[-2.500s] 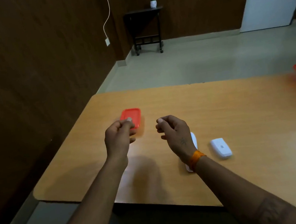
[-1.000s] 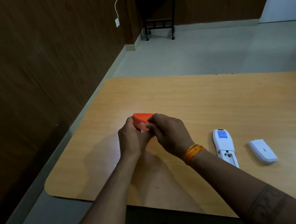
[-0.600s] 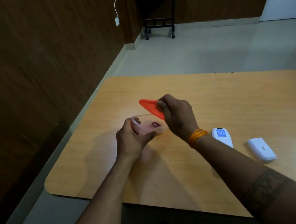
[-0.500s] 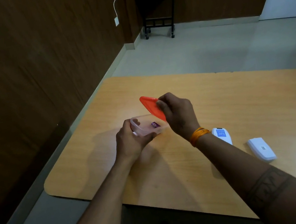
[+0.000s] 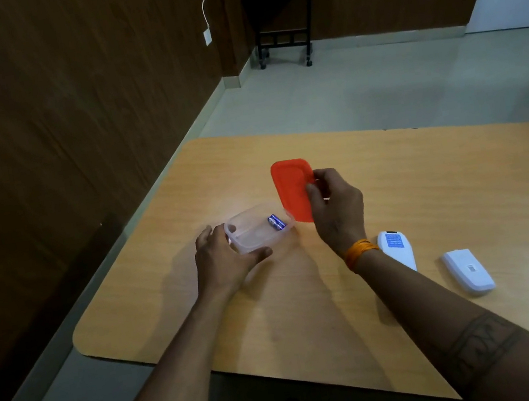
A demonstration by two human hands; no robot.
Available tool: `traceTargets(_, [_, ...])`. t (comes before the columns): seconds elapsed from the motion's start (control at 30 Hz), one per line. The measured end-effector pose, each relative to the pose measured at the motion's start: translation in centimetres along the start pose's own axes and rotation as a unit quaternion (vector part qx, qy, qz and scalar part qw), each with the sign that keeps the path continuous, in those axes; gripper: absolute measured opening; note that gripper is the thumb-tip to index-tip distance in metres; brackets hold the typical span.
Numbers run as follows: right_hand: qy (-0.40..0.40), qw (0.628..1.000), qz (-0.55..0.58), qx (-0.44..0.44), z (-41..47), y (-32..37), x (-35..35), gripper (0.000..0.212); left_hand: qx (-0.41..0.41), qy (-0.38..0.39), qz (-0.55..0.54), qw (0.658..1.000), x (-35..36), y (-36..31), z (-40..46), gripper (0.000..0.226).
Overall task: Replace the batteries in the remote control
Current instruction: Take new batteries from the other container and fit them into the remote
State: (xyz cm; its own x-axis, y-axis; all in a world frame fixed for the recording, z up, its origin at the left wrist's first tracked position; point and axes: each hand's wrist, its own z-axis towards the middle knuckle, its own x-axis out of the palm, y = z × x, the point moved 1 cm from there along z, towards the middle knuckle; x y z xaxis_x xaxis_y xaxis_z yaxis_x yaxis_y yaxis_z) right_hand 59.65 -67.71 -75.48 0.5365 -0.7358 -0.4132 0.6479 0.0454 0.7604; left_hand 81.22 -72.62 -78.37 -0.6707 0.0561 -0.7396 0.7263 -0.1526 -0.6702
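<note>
On the tan wooden table point(image 5: 391, 180), the left hand point(image 5: 222, 262) cups a clear plastic tub point(image 5: 254, 233) holding blue batteries point(image 5: 276, 222); the right hand point(image 5: 336, 206) pinches its orange lid point(image 5: 292, 189), the white remote point(image 5: 397, 250) lying beside its wrist.

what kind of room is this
Probably a sparsely furnished indoor room, perhaps an office or meeting room, though that is uncertain. It has dark wood-panelled walls, a pale tiled floor, one large wooden table and a small black side table against the far wall.
</note>
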Motion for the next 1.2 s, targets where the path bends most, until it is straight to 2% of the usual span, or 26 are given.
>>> traceTargets(0.17, [-0.013, 0.997, 0.007, 0.082, 0.2, -1.3, -2.3, 0.030, -0.019, 0.003, 0.029, 0.999, 0.2, 0.5, -0.1, 0.112])
traceTargets(0.23, [0.000, 0.993, -0.005, 0.118, -0.1, -1.8, -2.9, 0.029, -0.019, 0.006, 0.038, 0.999, 0.1, 0.5, -0.2, 0.110])
traceTargets(0.3, [0.034, 0.986, -0.024, 0.160, -0.5, -2.1, -3.1, 0.030, -0.021, 0.009, 0.048, 0.999, -0.1, 0.2, -0.4, 0.109])
traceTargets(0.47, [0.143, 0.968, -0.082, 0.191, -1.6, -2.2, -2.5, 0.034, -0.041, 0.047, 0.115, 0.991, -0.8, 0.7, -0.5, 0.133])
traceTargets(0.6, [0.179, 0.956, -0.158, 0.168, -1.7, -2.3, -1.8, 0.035, -0.048, 0.067, 0.142, 0.986, -1.8, 0.8, -0.6, 0.126])
traceTargets(0.77, [0.188, 0.941, -0.274, 0.073, -1.5, -1.8, -1.2, 0.035, -0.046, 0.093, 0.168, 0.980, -2.5, 1.0, -0.5, 0.130])
traceTargets(0.93, [0.180, 0.949, -0.257, -0.014, -0.8, 0.9, 0.2, 0.027, -0.049, 0.105, 0.178, 0.977, -2.5, 1.0, -0.3, 0.135])
traceTargets(1.0, [0.200, 0.947, -0.249, -0.039, -0.2, 2.9, 1.5, 0.024, -0.051, 0.107, 0.186, 0.975, -2.5, 1.0, -0.2, 0.136])
traceTargets(1.1, [0.269, 0.924, -0.265, -0.054, 0.5, 5.3, 4.0, 0.023, -0.047, 0.114, 0.190, 0.974, -2.5, 1.0, 0.0, 0.135])
traceTargets(1.2, [0.324, 0.887, -0.326, -0.055, 0.9, 6.7, 6.1, 0.025, -0.046, 0.117, 0.199, 0.972, -2.4, 1.0, 0.2, 0.135])
